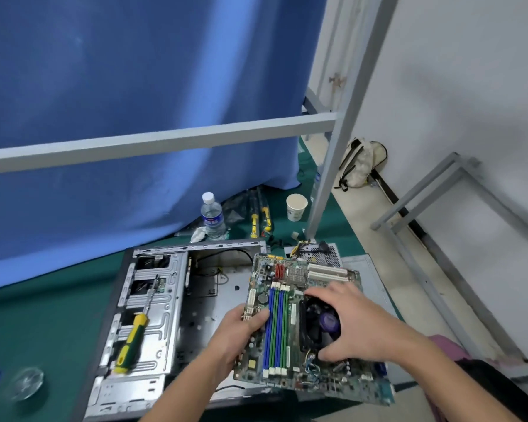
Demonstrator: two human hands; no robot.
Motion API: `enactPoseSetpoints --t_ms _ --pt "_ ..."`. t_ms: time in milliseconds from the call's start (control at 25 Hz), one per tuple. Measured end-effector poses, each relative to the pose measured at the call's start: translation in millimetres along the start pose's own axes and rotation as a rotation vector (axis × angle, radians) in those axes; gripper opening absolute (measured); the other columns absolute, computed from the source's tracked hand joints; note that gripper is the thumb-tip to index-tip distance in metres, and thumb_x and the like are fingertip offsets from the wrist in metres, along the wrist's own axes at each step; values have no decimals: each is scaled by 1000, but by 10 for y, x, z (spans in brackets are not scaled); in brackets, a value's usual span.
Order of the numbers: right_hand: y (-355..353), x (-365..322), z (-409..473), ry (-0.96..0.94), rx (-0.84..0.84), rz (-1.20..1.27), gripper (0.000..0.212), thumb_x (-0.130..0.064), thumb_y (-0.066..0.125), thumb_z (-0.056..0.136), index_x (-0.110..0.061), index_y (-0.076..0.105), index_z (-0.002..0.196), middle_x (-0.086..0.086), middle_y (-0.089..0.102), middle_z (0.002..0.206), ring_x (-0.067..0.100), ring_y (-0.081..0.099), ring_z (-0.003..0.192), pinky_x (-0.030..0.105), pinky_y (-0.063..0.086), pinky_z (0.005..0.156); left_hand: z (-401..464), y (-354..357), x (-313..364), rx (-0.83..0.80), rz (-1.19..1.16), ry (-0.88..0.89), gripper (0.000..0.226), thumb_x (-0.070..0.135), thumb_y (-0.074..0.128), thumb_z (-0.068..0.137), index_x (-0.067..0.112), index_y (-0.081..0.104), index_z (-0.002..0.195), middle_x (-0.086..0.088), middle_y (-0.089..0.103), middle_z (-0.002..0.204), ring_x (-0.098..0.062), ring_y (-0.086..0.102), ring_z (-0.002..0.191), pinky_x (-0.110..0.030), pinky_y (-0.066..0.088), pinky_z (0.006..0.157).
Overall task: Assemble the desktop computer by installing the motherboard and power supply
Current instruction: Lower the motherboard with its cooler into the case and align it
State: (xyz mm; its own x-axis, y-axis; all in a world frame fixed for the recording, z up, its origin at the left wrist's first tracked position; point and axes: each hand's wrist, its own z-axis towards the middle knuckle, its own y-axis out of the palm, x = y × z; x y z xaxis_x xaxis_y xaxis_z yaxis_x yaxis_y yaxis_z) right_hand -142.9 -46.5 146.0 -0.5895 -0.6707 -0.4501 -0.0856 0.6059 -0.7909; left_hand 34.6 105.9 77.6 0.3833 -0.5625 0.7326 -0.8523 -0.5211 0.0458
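Held tilted over the open grey metal computer case (177,303) on the green floor mat (43,324), the green motherboard (287,315) is gripped at its edge by the left hand (241,327) and by its black cooler fan (317,324) under the right hand's (360,324) spread fingers, apparently for lowering onto the case's tray.

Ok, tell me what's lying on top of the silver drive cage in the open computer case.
A green-and-yellow-handled screwdriver lies on the silver drive cage, its shaft pointing away from the person. What is inside the bays beneath is mostly hidden.
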Motion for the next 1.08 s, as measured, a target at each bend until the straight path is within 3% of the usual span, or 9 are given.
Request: enactPoseSetpoints --t_ms 80,160,440,520,640,800,920,1080 --pt "96 -295 128 -18 47 -65 108 -44 80 60 -45 20 149 -23 29 107 6 27 106 27 37 86 -18 -220 -6 64 -31 13 68 43 67 89 18 40 146 -6 65 127 -19 62 109 -39 50 93" --pt "196 -581 269 -27 88 -110 108 -33 81 62 -44 19 150 -19 26 109 8 25 106 26 37 88 0 -464 -56 117 -37 53 72 44 61 93 23 26 152 -4 42 151 -22 47 129 -44 37 107" --pt "491 -1118 641 -36 122 -203 106 -29 79 65 -41 17 150 -13 26 111 13 24 105 28 38 90 144 -1110 -167 163 -14 126 68 40 58 96 25 23 153 -3 31 157 -26 38 139 -47 34 110" --pt "523 -1155 757 -37 92 -149 105 -29 79 64 -41 20 150 -14 28 111 11 25 106 27 37 88 203 -1223 -179 171 -21 75 70 37 60 95 23 24 153 -7 38 152 -29 47 131 -48 41 107" --pt "508 -1124 966 -11 13 -11 106 -31 80 62 -40 24 151 -16 31 108 9 28 106 28 36 87 249 -1352 -130 172 -50 -24 71 32 63 94 21 26 152 -10 58 129 -29 64 104 -42 58 79" --pt "519 -1051 1223 -26 -54 -5 108 -35 82 61 -43 22 149 -21 29 106 8 27 106 30 35 86 324 -1421 -103 186 -49 -123 71 29 64 94 18 25 152 -12 58 130 -35 60 114 -48 55 90" --pt "510 -1018 1378 -67 -43 -61 108 -29 83 62 -41 22 150 -16 30 111 9 26 108 31 37 92 403 -1434 -36 181 -73 -154 69 24 61 97 17 22 154 -21 55 133 -33 63 103 -48 56 88" --pt "508 -1017 1560 -103 3 -170 105 -23 83 67 -39 21 150 -8 33 125 14 26 116 39 37 105 578 -1535 103 204 -31 -179 59 11 53 99 12 26 151 -20 65 105 -28 63 86 -52 55 87"
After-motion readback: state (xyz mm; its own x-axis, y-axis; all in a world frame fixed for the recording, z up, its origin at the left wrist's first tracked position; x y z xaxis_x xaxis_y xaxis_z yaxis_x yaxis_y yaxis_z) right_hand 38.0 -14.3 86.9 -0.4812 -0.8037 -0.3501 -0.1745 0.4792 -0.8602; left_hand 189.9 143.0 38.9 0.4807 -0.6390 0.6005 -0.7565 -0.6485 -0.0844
